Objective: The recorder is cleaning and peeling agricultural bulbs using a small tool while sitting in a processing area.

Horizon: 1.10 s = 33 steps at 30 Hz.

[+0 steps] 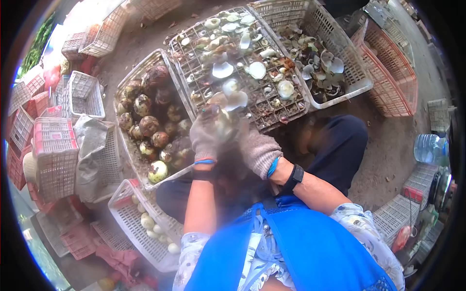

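My left hand point(206, 137), in a grey-brown knit glove, is closed around a bulb point(224, 122) with pale and brown layers, blurred by motion. Close on its right is my right hand point(261, 151), gloved alike, with its fingers curled toward the bulb; what they hold is hidden. Both hands are over the near edge of an upturned plastic crate point(272, 109) strewn with white, cup-shaped peeled layers point(223, 70) and brown scraps. Left of it, a crate point(141, 180) holds several brown-skinned bulbs point(149, 126), one partly pale green point(158, 171).
A crate point(357, 86) of peelings stands at the far right, beside stacked reddish crates point(395, 82). Near my left leg, a white crate point(138, 241) holds peeled white bulbs point(147, 222). More crates point(56, 145) crowd the left. A clear water jug point(430, 149) stands at right.
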Motion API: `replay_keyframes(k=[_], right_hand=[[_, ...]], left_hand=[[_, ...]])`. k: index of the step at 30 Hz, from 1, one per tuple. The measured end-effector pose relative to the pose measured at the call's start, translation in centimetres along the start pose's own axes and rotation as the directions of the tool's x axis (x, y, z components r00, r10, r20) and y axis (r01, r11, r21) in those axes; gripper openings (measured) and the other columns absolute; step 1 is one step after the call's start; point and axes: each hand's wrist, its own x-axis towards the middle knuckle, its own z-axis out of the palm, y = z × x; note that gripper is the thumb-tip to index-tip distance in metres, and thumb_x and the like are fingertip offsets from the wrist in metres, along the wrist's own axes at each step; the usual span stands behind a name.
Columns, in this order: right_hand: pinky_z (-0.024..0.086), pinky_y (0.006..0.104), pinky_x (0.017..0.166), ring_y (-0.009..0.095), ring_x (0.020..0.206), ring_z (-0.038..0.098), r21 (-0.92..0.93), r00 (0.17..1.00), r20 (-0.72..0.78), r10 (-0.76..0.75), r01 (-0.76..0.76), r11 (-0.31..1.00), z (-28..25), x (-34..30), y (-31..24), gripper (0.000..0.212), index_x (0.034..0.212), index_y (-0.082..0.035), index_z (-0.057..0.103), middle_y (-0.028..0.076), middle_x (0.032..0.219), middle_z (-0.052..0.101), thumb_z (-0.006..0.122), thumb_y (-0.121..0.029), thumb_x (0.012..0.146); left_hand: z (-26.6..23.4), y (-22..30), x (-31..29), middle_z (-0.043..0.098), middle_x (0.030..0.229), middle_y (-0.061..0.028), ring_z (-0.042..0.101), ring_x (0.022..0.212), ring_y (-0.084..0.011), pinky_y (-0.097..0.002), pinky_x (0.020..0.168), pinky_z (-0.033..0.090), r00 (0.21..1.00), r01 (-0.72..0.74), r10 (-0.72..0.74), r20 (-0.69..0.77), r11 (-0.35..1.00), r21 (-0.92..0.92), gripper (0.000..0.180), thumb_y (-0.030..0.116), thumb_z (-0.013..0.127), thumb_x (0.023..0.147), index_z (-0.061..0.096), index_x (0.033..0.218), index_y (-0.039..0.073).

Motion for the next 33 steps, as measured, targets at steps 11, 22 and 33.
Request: replay_keyframes(k=[11,22,33], right_hand=[[0.057,0.0480,0.071,0.042,0.085,0.072,-0.071,0.996,-0.072,-0.050,0.045,0.996,2.6,3.6,2.9,0.032,0.117,0.011,0.049,0.028,0.087,0.070,0.052,-0.007,0.090],[0.058,0.0468,0.065,0.037,0.077,0.072,-0.211,0.977,-0.208,-0.055,0.009,0.977,-2.7,3.0,1.6,0.049,0.131,0.006,0.046,0.022,0.087,0.068,0.061,-0.012,0.088],[0.057,0.0447,0.062,0.035,0.075,0.073,-0.177,0.987,-0.147,-0.064,0.037,0.984,-1.2,3.2,3.7,0.037,0.118,0.011,0.055,0.024,0.085,0.070,0.057,-0.008,0.087]], left_hand=[[0.5,-1.4,-0.1,0.073,0.100,-0.0138,0.072,0.088,-0.0344,-0.0403,0.076,0.057,0.990,-0.131,0.138,-0.033,0.979,0.153,0.054,0.042,0.085,0.072,0.068,0.111,0.010],[2.9,0.3,-0.6,0.067,0.108,-0.0214,0.067,0.100,-0.0371,-0.0482,0.089,0.054,0.993,-0.070,0.062,-0.099,0.994,-0.083,0.068,0.044,0.086,0.069,0.062,0.118,0.003],[1.9,4.0,1.4,0.071,0.098,-0.0226,0.070,0.094,-0.0368,-0.0435,0.082,0.056,0.980,-0.030,-0.076,0.185,0.859,0.511,0.058,0.039,0.084,0.071,0.066,0.110,0.000]])
